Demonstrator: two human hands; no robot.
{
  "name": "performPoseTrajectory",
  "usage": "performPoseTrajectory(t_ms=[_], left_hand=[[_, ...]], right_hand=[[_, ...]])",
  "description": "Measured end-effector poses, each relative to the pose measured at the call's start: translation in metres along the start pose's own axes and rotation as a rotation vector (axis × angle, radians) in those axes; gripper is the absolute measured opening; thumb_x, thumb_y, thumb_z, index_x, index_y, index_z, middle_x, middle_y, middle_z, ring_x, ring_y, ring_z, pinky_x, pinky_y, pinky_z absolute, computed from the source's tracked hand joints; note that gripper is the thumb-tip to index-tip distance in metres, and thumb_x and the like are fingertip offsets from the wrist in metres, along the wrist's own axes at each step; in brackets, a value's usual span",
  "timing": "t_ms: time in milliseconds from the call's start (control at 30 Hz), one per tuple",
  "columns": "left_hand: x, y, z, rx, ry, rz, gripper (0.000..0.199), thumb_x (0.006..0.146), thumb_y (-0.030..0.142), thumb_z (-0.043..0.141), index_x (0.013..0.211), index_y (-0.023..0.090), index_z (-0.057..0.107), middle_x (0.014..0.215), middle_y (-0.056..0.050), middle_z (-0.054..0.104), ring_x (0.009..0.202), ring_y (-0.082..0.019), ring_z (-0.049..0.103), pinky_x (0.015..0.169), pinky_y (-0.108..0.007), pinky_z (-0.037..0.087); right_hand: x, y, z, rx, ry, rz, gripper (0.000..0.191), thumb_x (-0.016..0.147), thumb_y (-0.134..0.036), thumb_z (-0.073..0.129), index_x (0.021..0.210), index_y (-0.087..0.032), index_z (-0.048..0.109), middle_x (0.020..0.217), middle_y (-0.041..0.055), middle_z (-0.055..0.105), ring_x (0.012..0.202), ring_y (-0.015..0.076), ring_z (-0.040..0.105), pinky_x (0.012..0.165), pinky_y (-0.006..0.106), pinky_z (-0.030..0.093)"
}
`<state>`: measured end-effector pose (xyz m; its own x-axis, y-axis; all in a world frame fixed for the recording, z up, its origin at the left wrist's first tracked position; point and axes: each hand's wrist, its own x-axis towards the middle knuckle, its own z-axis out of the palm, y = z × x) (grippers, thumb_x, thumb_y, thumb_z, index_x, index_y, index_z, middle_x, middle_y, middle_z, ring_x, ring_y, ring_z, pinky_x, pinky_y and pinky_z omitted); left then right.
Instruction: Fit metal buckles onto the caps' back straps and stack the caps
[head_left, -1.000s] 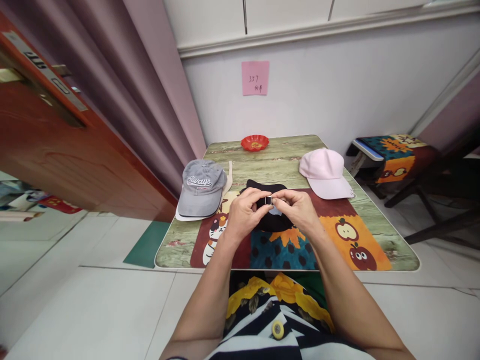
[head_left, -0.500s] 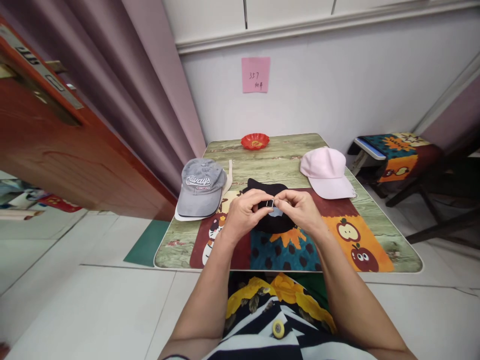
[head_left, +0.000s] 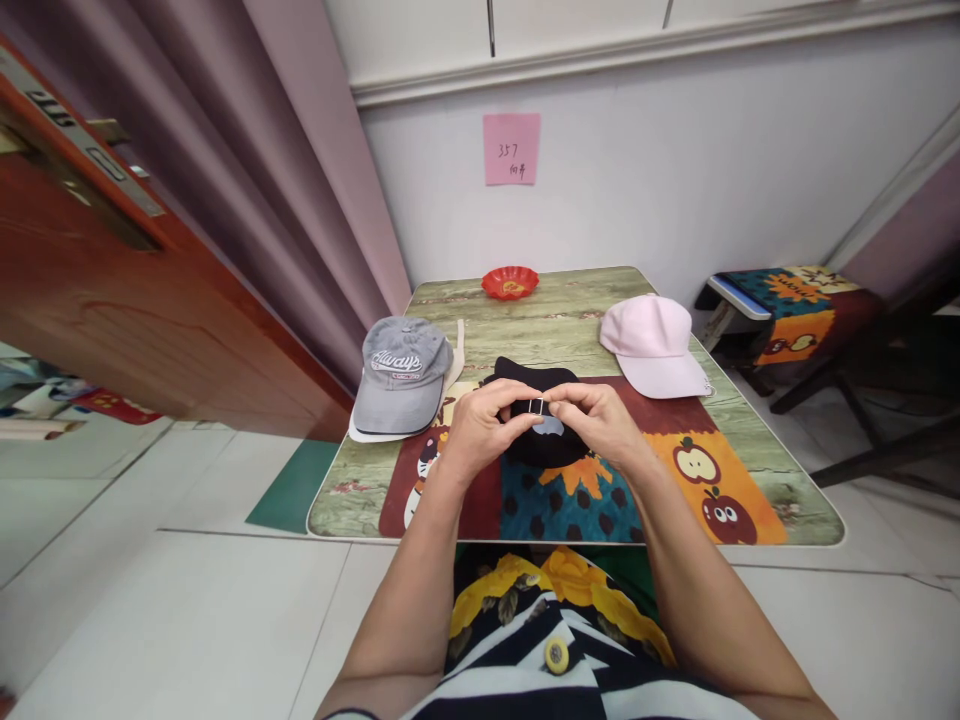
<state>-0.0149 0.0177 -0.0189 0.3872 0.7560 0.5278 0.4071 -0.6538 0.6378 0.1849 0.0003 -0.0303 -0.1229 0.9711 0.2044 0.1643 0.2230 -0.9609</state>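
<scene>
A black cap (head_left: 541, 453) with a pale apple-shaped logo lies near the middle of the table, on the printed cloth. Above it, my left hand (head_left: 486, 428) pinches the left part of the cap's black strap between thumb and fingers. The fingertips of my right hand (head_left: 598, 422) are closed on the same strap from the other side. Between the two sets of fingertips shows a small metal-edged buckle (head_left: 536, 406). Both hands hide much of the cap's sides.
A grey cap (head_left: 401, 375) with white lettering sits at the table's left edge on a whitish cap. To the right rests a pink cap (head_left: 649, 340). A red scalloped dish (head_left: 510, 283) stands at the back, below a pink note (head_left: 511, 150) on the wall.
The buckle has shifted slightly left between my fingertips, and the logo below shows more clearly. My hands otherwise stay in nearly the same place.
</scene>
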Motion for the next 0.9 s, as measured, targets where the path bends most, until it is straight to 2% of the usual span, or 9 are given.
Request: performPoseTrajectory(t_ms=[100, 200, 300, 400, 467, 533, 633, 767, 900], left_hand=[[0.001, 0.0, 0.0, -0.01, 0.008, 0.009, 0.022, 0.082, 0.032, 0.079, 0.101, 0.022, 0.077, 0.102, -0.006, 0.075, 0.059, -0.008, 0.052, 0.061, -0.024, 0.046], [0.001, 0.0, -0.003, -0.032, 0.049, -0.026, 0.022, 0.084, 0.032, 0.077, 0.103, 0.021, 0.075, 0.099, -0.005, 0.073, 0.056, -0.007, 0.05, 0.059, -0.023, 0.045], [0.001, -0.002, -0.006, -0.052, 0.16, -0.121, 0.022, 0.082, 0.032, 0.078, 0.101, 0.02, 0.075, 0.08, 0.001, 0.064, 0.055, -0.007, 0.048, 0.058, -0.022, 0.043], [0.001, -0.004, -0.006, -0.098, 0.223, -0.198, 0.023, 0.079, 0.03, 0.079, 0.099, 0.02, 0.074, 0.07, 0.005, 0.053, 0.053, -0.006, 0.046, 0.057, -0.021, 0.041], [0.001, -0.005, -0.005, -0.116, 0.217, -0.214, 0.024, 0.079, 0.031, 0.08, 0.1, 0.02, 0.074, 0.068, 0.006, 0.051, 0.052, -0.006, 0.045, 0.056, -0.021, 0.041], [0.001, -0.005, -0.004, -0.111, 0.197, -0.209, 0.026, 0.079, 0.032, 0.079, 0.102, 0.021, 0.074, 0.068, 0.005, 0.051, 0.053, -0.007, 0.046, 0.055, -0.021, 0.041], [0.001, -0.004, -0.004, -0.106, 0.159, -0.183, 0.027, 0.081, 0.032, 0.078, 0.105, 0.021, 0.074, 0.072, 0.004, 0.054, 0.054, -0.006, 0.047, 0.055, -0.02, 0.041], [0.0, -0.002, -0.007, -0.114, 0.114, -0.15, 0.024, 0.083, 0.031, 0.076, 0.104, 0.019, 0.074, 0.082, 0.001, 0.059, 0.053, -0.005, 0.048, 0.055, -0.02, 0.042], [-0.001, 0.001, -0.009, -0.081, 0.089, -0.124, 0.025, 0.084, 0.027, 0.074, 0.108, 0.02, 0.074, 0.094, -0.002, 0.067, 0.057, -0.005, 0.053, 0.056, -0.02, 0.045]], right_hand=[[0.0, 0.001, 0.001, 0.008, -0.007, 0.002, 0.027, 0.082, -0.04, 0.067, 0.092, -0.019, 0.081, 0.074, 0.0022, 0.072, 0.064, 0.0154, 0.058, 0.061, 0.028, 0.045], [0.0, 0.002, -0.001, 0.033, 0.011, -0.011, 0.032, 0.086, -0.044, 0.067, 0.103, -0.02, 0.08, 0.084, 0.0038, 0.075, 0.066, 0.0155, 0.059, 0.064, 0.029, 0.047], [0.0, 0.004, -0.009, 0.006, 0.189, -0.019, 0.043, 0.095, -0.052, 0.055, 0.114, -0.02, 0.077, 0.095, 0.0066, 0.077, 0.064, 0.0151, 0.058, 0.064, 0.031, 0.049], [0.001, 0.005, -0.018, -0.065, 0.345, -0.119, 0.046, 0.099, -0.055, 0.048, 0.11, -0.021, 0.077, 0.11, 0.0096, 0.076, 0.091, 0.0222, 0.068, 0.085, 0.036, 0.053], [0.001, 0.003, -0.019, -0.099, 0.296, -0.185, 0.045, 0.1, -0.054, 0.047, 0.108, -0.022, 0.077, 0.116, 0.0095, 0.075, 0.111, 0.0254, 0.066, 0.098, 0.039, 0.049], [0.0, 0.001, -0.017, -0.136, 0.179, -0.203, 0.042, 0.101, -0.052, 0.047, 0.108, -0.023, 0.076, 0.117, 0.0087, 0.074, 0.116, 0.0257, 0.065, 0.102, 0.039, 0.047], [-0.001, 0.0, -0.01, -0.211, 0.079, -0.161, 0.034, 0.097, -0.049, 0.054, 0.101, -0.024, 0.076, 0.111, 0.0075, 0.076, 0.11, 0.0269, 0.066, 0.099, 0.038, 0.047], [-0.001, 0.004, -0.008, -0.164, 0.1, -0.063, 0.028, 0.093, -0.047, 0.059, 0.086, -0.022, 0.068, 0.096, 0.0048, 0.074, 0.095, 0.0243, 0.067, 0.085, 0.034, 0.048], [-0.001, 0.003, -0.011, -0.135, 0.08, -0.071, 0.028, 0.096, -0.046, 0.054, 0.084, -0.022, 0.064, 0.081, 0.0018, 0.068, 0.078, 0.0186, 0.061, 0.07, 0.028, 0.045]])
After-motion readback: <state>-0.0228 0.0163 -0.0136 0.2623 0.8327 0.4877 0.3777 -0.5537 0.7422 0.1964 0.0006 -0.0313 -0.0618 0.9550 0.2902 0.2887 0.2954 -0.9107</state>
